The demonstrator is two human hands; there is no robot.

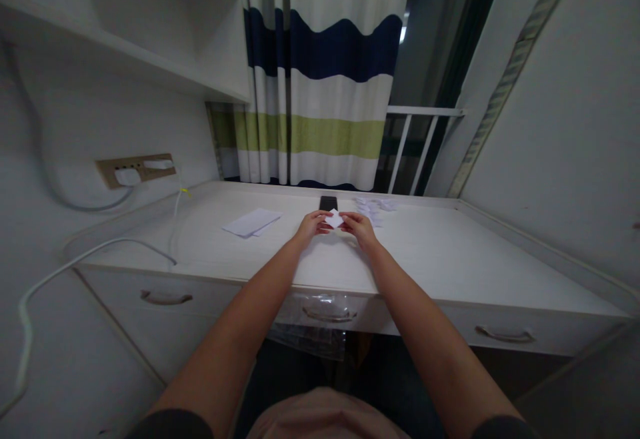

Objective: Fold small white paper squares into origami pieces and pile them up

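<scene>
Between both hands is a small folded piece of white paper (334,219), diamond-shaped and held just above the desk. My left hand (314,224) pinches its left corner, and my right hand (358,226) grips the right corner. Directly behind the folded paper lies a dark phone-like slab (328,203). Several small folded white paper pieces (369,210) are grouped on the desk just beyond my right hand. To the left of my left hand rests a stack of flat white paper sheets (253,222).
The white desk (450,259) has drawers with handles along its front. A striped curtain (340,92) hangs behind it. On the left wall a socket strip (135,169) holds plugs, and a white cable (100,247) loops over the desk's left edge. A shelf (150,46) overhangs the left side.
</scene>
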